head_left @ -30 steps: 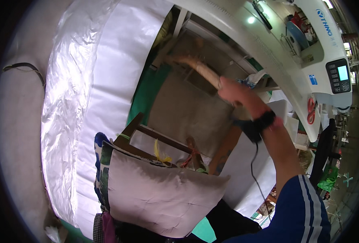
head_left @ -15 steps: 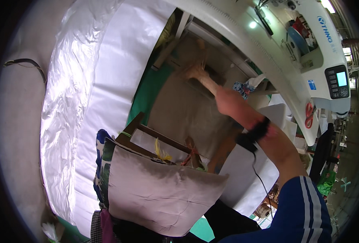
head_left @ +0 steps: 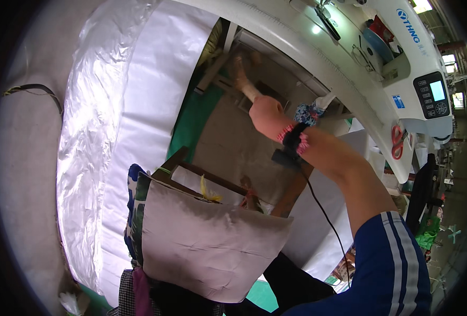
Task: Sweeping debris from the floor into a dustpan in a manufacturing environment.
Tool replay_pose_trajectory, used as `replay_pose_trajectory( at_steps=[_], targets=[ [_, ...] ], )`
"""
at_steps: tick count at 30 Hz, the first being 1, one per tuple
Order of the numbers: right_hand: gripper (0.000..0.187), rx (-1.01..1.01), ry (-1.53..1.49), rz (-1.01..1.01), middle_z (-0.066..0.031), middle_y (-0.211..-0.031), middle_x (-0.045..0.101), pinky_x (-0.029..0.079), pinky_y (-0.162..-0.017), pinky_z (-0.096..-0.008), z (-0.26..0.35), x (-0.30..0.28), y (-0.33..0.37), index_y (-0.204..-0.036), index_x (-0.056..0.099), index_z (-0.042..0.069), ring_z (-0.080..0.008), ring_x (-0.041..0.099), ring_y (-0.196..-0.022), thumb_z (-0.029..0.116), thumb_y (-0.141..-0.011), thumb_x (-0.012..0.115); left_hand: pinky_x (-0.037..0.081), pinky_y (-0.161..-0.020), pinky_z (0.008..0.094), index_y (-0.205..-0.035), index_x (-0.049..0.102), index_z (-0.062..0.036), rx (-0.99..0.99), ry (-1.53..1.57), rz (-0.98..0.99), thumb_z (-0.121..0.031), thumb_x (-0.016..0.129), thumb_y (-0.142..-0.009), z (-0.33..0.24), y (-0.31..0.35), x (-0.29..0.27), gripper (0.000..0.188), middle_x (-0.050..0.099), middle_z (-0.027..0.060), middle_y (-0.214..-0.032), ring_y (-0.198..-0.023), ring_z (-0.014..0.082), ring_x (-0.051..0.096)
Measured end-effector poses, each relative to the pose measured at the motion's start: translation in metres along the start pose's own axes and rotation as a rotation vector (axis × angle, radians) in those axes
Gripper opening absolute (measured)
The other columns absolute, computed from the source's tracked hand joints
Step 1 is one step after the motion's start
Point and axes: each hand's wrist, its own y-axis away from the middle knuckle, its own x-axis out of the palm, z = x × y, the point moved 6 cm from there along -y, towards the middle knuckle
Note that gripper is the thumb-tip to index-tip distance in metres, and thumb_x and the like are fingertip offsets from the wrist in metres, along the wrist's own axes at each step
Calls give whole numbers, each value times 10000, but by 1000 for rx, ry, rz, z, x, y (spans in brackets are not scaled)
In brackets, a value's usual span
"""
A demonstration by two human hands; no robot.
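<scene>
My right hand (head_left: 265,115) reaches far out, low beneath the edge of a long white sewing-machine table. Its fingers are curled closed around the near end of a long pale-tan thing (head_left: 243,81), shaped like a small hand brush; its exact kind is unclear. The far end of that thing points away over the brown floor (head_left: 228,131). On my right wrist sits a black strap with a small camera (head_left: 287,158), a pink band and a trailing cable. My left hand does not appear.
A cushioned wooden stool (head_left: 207,247) stands close in front. White fabric under clear plastic (head_left: 101,131) runs along the left. On the machine table (head_left: 349,89) lie red-handled scissors (head_left: 398,142); a control panel (head_left: 432,94) glows. A blue patterned cloth (head_left: 307,112) hangs beneath.
My right hand has moved farther left and slightly upward, straightening the arm. The tan thing has swung to the left and shows less blur. The view has shifted a little.
</scene>
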Motion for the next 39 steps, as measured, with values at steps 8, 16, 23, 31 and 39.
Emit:
replay_pose_trajectory(
  at_steps=[8,16,23,31,39],
  targets=[
    [370,-636,-483,-249,-182,-771,579,513,-600,-374,-59,-8,60,-1096,478,-63,-318,616,-705,99,-769,534,501,-551,391,-772,627,88,-178,-117,78,-472,736,-646,52,-1,9,584,622,223,-690,-558,332,584],
    [317,-660,-286,76,-137,-960,602,504,-712,-353,32,50,49,-1072,537,7,-310,607,-841,151,-789,536,488,-657,380,-850,628,93,-301,29,153,-414,721,-687,22,1,10,540,630,234,-766,-650,316,584],
    [243,-901,-561,275,-213,-815,601,478,-706,-450,-64,23,134,-961,497,-4,-376,599,-805,119,-756,538,474,-715,378,-909,632,76,-305,4,199,-366,702,-721,-1,-2,7,485,635,219,-863,-729,311,587],
    [236,-556,-877,-101,-237,-755,603,498,-623,-442,-1,23,61,-950,486,-45,-375,613,-720,106,-770,508,486,-714,383,-933,621,85,-354,13,223,-395,712,-701,15,2,11,540,630,235,-861,-733,330,593],
    [374,-669,-951,151,-291,-869,573,485,-658,-455,42,124,156,-1120,403,-97,-406,595,-775,74,-793,462,488,-696,371,-911,611,118,-433,39,237,-399,714,-697,36,6,18,570,626,240,-865,-694,321,578]
  ],
)
